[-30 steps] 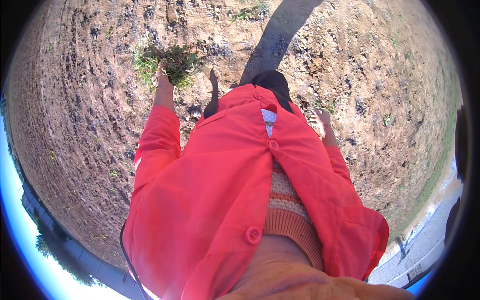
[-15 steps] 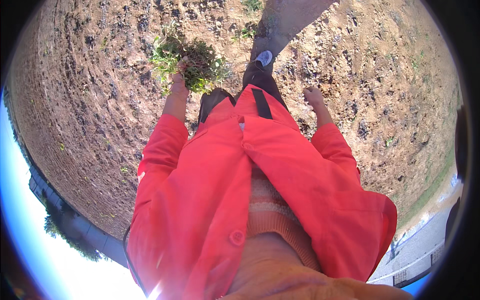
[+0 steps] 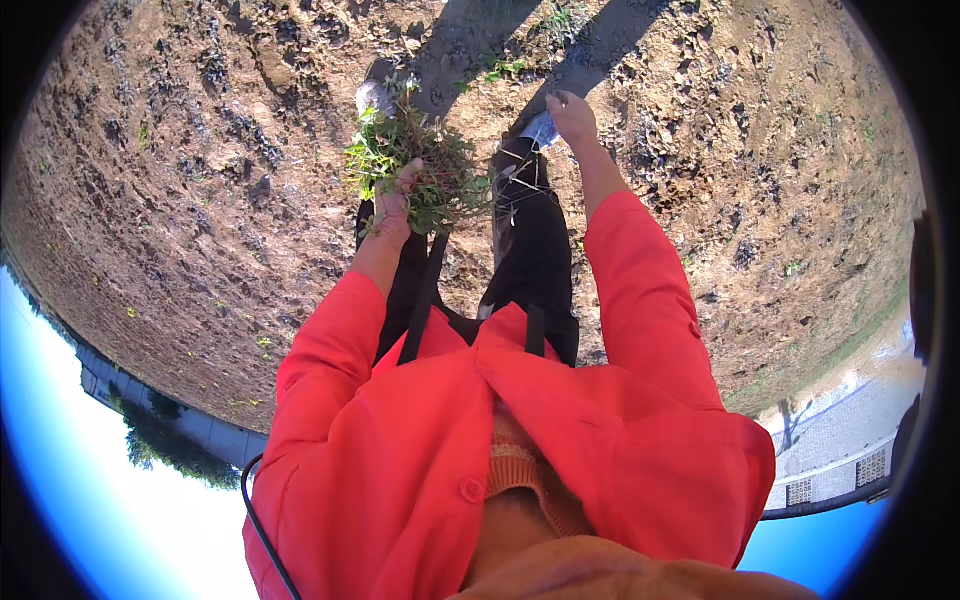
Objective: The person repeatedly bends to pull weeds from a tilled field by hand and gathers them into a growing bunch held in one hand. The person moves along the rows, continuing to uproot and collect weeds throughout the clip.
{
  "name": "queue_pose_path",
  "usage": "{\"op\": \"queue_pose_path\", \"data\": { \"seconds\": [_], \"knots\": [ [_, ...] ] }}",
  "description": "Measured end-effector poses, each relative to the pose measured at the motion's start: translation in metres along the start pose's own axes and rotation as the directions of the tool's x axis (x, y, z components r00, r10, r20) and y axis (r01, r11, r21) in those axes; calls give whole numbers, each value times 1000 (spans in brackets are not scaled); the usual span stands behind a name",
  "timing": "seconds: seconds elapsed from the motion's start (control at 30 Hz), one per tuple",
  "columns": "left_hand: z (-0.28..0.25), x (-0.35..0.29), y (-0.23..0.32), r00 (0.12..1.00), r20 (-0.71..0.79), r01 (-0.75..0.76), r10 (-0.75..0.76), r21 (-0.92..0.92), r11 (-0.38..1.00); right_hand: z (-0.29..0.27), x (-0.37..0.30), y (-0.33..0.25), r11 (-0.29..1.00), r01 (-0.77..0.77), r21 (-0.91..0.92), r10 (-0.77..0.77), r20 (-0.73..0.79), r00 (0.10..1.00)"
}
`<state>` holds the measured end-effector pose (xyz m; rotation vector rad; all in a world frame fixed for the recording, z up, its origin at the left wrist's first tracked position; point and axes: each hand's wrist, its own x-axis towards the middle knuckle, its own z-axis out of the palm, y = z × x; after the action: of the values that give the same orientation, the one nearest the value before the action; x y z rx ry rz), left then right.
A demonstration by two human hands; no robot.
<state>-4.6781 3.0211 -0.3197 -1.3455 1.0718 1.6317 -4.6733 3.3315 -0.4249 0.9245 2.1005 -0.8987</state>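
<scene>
A leafy bunch of pulled weeds (image 3: 445, 165), with thin reddish stems among the green, is gripped in my left hand (image 3: 395, 203). It hangs in front of my left leg, and some stray dry stalks stick out to its right. Farther forward, my right hand (image 3: 574, 118) is stretched over my right shoe (image 3: 541, 130). Its fingers are curled closed; whether anything small is between them I cannot make out. Just beyond, a low green weed (image 3: 507, 70) grows from the soil, with another green tuft (image 3: 562, 20) farther away.
Dry, cloddy brown soil (image 3: 250, 210) with dark leaf scraps surrounds me. My left shoe (image 3: 375, 98) stands partly behind the bunch. Shadows (image 3: 600, 50) fall ahead of my feet. A pale paved strip (image 3: 830, 440) runs at the lower right, and a long wall (image 3: 200, 425) at the lower left.
My right hand has swung forward and inward from my side to above the right shoe. The left hand has moved right with the weeds, and my left foot has come forward into view.
</scene>
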Motion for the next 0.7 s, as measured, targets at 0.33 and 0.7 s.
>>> {"op": "queue_pose_path", "data": {
  "seconds": [0.33, 0.7],
  "knots": [
    [-92, 125, -58, 987, 160, -74, 34, 255, 964, 173, 202, 47, 933, -298, 199, 313, -49, 948],
    [-64, 98, -2, 653, 720, 482, -233, -633, -606, 215, 226, 80, 895, -398, 200, 411, -27, 911]
  ]
}}
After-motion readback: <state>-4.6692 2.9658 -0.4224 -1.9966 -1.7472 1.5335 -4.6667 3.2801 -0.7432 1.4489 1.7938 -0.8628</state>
